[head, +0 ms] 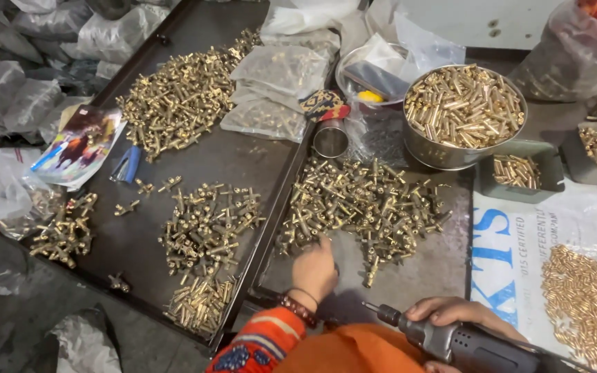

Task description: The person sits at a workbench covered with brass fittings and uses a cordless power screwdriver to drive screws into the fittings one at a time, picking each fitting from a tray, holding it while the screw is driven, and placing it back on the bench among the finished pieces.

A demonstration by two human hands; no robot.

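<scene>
My left hand [314, 268] reaches forward into a heap of small brass fittings [364, 204] on a dark metal tray [437, 266], its fingers curled over pieces at the heap's near edge; whether it grips one I cannot tell. A beaded bracelet circles that wrist above an orange patterned sleeve. My right hand [450, 312] is wrapped around a grey power screwdriver [461, 342], whose bit points left toward the heap.
A second tray [133, 238] at left carries several brass heaps. A steel bowl [450, 155] full of brass pins stands at back right, beside small grey trays, a steel cup [330, 140] and plastic bags. More pins lie on a white sack [526, 235] at right.
</scene>
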